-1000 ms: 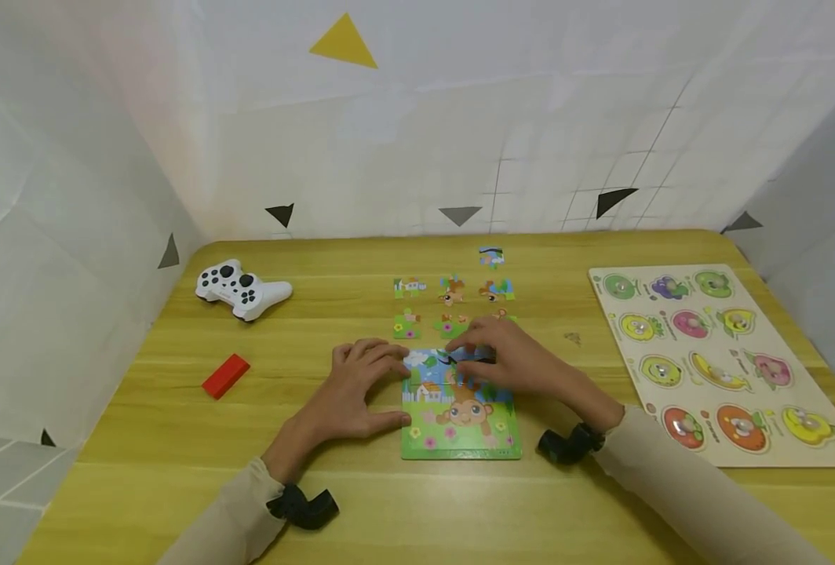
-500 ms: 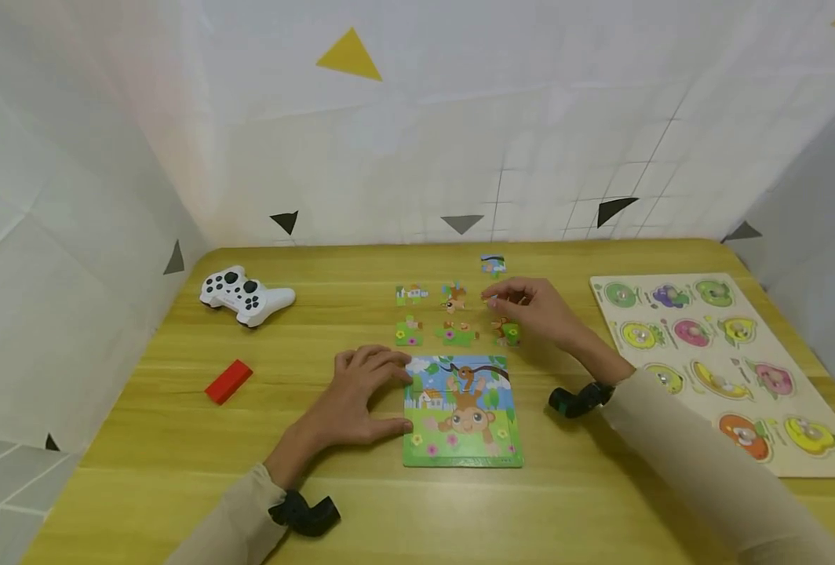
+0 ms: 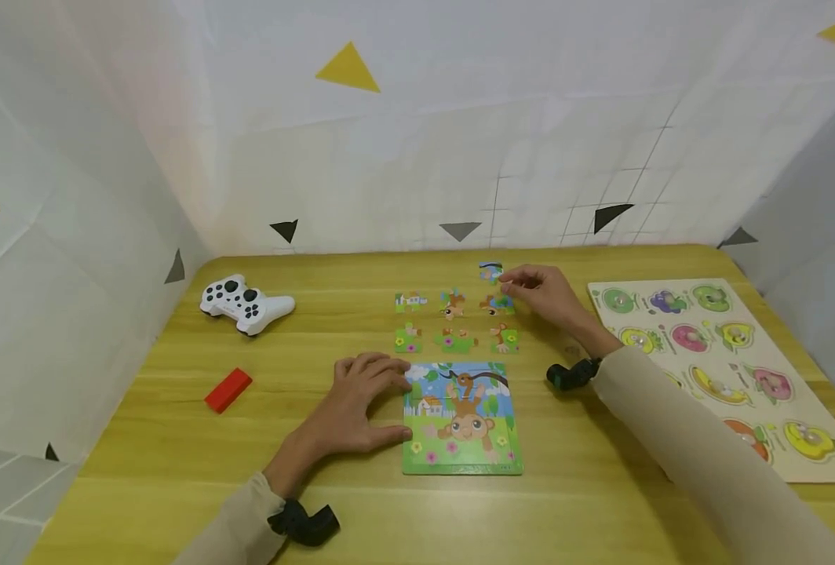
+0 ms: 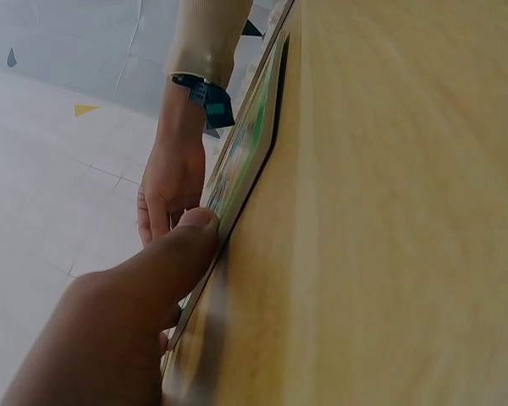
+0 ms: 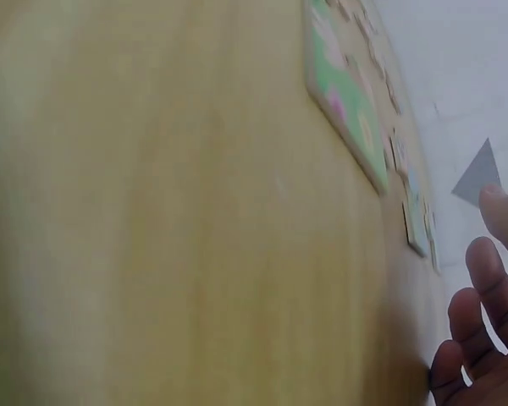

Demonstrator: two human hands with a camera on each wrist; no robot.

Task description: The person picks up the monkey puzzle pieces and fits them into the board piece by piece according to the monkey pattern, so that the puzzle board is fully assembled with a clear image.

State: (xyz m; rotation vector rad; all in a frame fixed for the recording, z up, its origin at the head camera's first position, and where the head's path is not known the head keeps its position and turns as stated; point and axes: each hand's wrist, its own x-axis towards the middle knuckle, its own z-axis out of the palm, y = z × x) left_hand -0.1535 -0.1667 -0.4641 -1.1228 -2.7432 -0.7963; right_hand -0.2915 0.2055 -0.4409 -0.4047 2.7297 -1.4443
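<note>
The monkey picture board [image 3: 463, 451] lies flat near the table's front. My left hand [image 3: 350, 408] rests at its left edge, thumb and fingers spread and lightly bent; in the left wrist view the thumb [image 4: 173, 262] touches the rim. Several loose puzzle pieces [image 3: 454, 340] lie in rows behind the board. My right hand [image 3: 548, 298] is over their right side, its fingertips beside the rearmost piece, a blue one with a dark branch [image 3: 490, 271]. In the right wrist view the right hand's fingers [image 5: 483, 326] are parted from the thumb, with nothing visible between them.
A white game controller [image 3: 246, 304] lies at the back left, with a red block [image 3: 228, 390] in front of it. On the right lies a wooden fruit puzzle board [image 3: 686, 294], partly covered by my right sleeve. White sheeting [image 3: 417, 173] hangs around the table.
My right hand has left the monkey board's upper part and moved back over the loose pieces, lately toward the rearmost one. My left hand has stayed at the board's left edge.
</note>
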